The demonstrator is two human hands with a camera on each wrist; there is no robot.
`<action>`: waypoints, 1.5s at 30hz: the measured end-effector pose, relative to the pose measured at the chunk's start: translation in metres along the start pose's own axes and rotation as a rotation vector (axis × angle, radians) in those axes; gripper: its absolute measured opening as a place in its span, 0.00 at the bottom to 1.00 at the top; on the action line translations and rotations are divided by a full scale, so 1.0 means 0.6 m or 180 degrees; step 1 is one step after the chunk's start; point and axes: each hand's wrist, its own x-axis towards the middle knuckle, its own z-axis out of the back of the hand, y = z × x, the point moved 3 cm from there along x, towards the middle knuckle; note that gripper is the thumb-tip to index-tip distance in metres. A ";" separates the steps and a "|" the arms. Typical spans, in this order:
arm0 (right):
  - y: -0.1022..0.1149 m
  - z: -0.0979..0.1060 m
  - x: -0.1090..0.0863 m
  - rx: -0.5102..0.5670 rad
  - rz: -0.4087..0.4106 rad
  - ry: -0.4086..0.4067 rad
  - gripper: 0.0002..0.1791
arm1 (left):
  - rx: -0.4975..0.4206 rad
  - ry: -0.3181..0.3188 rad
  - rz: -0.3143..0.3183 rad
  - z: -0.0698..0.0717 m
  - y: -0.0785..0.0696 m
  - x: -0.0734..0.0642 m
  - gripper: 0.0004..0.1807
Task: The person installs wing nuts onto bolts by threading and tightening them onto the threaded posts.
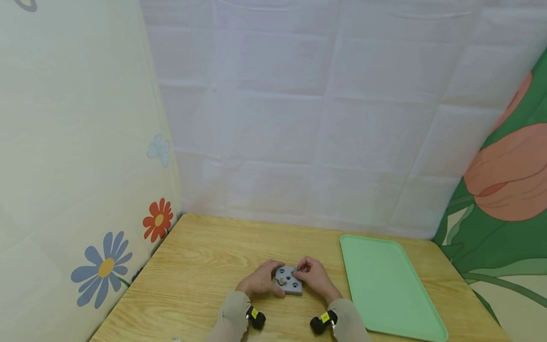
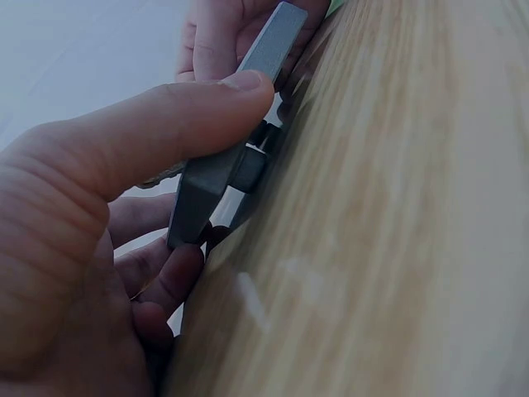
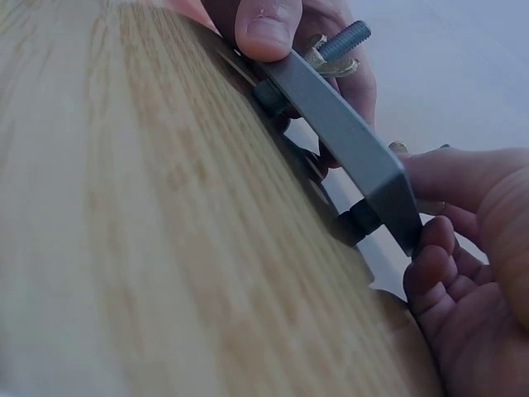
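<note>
A grey metal plate point(image 1: 292, 286) with several holes is held slightly above the wooden table, bolt heads point(image 3: 360, 222) showing under it. On its left part a brass wing nut point(image 3: 340, 69) sits on an upright threaded bolt point(image 3: 345, 40). My left hand point(image 1: 260, 279) grips the plate's left side, thumb at the near edge and fingers at the far one. With thumb and fingers, my right hand point(image 1: 315, 277) pinches a second wing nut point(image 3: 398, 147) at the far right corner; the thumb hides most of it.
A green tray point(image 1: 391, 285) lies on the table point(image 1: 205, 266) to the right. Near the table's front edge is a small metallic piece point(image 1: 176, 339), too small to identify. Hanging cloths close off the back and both sides.
</note>
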 end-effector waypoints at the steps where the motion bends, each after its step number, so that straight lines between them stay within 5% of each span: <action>1: 0.000 0.000 0.000 -0.0015 -0.0004 -0.0003 0.12 | 0.0005 0.0004 -0.0003 0.000 0.000 0.000 0.44; 33: 0.002 0.004 0.009 -0.0165 0.0008 -0.0186 0.11 | 0.0071 -0.0016 -0.0009 0.008 -0.015 0.007 0.45; 45: 0.013 0.004 0.004 -0.0068 -0.0110 0.0048 0.13 | 0.0281 0.0181 0.0051 0.009 -0.016 -0.001 0.48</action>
